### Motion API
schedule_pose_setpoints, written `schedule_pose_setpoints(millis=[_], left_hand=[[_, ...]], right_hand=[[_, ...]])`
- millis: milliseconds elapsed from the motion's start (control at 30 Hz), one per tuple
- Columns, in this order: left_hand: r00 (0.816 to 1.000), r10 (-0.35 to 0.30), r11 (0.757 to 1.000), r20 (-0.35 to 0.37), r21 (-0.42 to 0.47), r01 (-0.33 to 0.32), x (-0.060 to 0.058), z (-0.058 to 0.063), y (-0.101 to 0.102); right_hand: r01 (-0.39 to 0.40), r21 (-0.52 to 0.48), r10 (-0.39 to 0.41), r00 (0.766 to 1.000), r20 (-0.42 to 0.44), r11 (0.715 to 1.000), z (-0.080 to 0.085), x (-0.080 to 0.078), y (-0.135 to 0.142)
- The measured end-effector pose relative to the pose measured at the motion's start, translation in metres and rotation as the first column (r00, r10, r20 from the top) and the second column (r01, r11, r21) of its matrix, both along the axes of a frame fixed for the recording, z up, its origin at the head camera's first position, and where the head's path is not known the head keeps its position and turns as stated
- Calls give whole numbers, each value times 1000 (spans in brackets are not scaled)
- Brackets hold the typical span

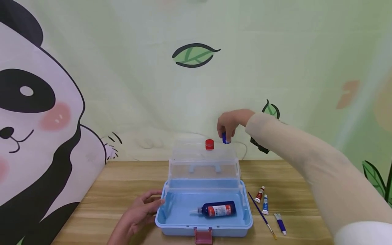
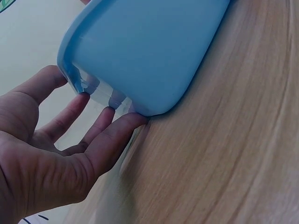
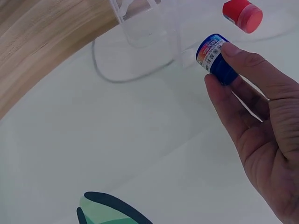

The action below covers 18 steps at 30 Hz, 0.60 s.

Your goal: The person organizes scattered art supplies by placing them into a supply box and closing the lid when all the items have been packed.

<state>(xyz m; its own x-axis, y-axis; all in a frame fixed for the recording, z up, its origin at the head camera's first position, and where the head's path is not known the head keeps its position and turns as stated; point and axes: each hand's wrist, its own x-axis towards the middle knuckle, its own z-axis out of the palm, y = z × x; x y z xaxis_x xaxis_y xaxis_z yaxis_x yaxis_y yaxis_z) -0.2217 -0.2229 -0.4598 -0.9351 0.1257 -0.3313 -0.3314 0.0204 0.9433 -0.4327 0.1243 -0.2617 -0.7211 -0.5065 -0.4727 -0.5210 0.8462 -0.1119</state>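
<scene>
My right hand pinches a small blue paint jar between thumb and fingers, above and behind the box. Near it is a red paint jar that overlaps the raised clear lid in the head view. The light blue plastic box stands with its lid up. Inside lies a dark blue bottle with a pointed clear nozzle facing left. My left hand touches the left end of the box with its fingertips spread, fingers fairly straight.
Right of the box lie a paintbrush, a red-brown paint tube, a light blue paint tube and a dark blue paint tube. A pink clasp hangs at the box front. A cloth backdrop rises behind the wooden table.
</scene>
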Motion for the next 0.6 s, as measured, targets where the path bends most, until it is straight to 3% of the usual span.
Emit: schedule_pose_setpoints(millis=[333, 600], left_hand=[[998, -68, 997, -6, 25, 68, 0, -5, 1], [999, -38, 999, 4, -5, 38, -6, -3, 6]], right_hand=[[-17, -5, 17, 1000, 20, 1000, -16, 3, 6], [-54, -94, 49, 997, -59, 994, 1, 21, 29]])
